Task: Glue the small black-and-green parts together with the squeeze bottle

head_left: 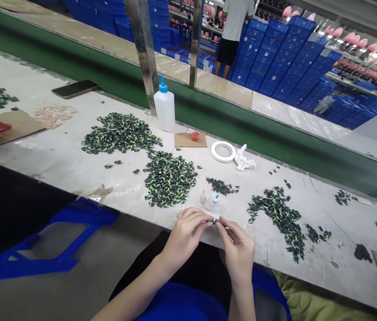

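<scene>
In the head view, the left hand (188, 229) pinches a small green-and-black piece (213, 222) between thumb and fingers, nearly closed. The right hand (237, 243) has its fingertips together at the same piece; I cannot tell if it grips. The piece is at the table (124, 187) edge. Just beyond the hands stands a small bottle (212, 202), in front of a dark pile (221, 186). Farther are a large bottle (164, 107), a tape roll (223, 151) and crumpled tissue (243, 158).

The left hand (185, 232) and right hand (240, 245) are bare, with slim fingers (196, 218), the forearms (141, 287) are uncovered, and dark black clothing (205, 264) covers the lap.
</scene>
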A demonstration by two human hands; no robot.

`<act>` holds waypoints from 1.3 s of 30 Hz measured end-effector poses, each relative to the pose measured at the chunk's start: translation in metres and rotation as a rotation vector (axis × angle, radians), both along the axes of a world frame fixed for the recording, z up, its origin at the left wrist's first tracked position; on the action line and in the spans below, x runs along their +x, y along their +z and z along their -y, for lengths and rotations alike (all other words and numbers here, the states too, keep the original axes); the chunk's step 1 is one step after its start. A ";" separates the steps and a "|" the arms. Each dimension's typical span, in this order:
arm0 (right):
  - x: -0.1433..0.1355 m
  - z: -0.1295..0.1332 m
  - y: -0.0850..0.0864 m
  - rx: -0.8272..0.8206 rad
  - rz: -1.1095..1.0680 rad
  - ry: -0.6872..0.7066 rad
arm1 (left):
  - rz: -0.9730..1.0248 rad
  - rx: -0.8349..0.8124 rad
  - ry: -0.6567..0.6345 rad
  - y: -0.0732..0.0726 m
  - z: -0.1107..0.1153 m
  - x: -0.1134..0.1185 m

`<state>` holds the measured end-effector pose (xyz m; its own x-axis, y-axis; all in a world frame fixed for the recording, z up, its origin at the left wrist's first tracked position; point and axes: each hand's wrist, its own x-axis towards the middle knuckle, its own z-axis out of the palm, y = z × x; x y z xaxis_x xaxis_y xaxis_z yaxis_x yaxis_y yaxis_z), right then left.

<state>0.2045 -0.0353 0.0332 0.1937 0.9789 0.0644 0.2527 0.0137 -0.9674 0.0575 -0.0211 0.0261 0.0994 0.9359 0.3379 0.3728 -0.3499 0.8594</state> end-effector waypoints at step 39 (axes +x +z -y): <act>0.071 -0.009 -0.015 0.236 0.573 -0.426 | -0.344 -0.008 0.516 -0.013 -0.015 -0.035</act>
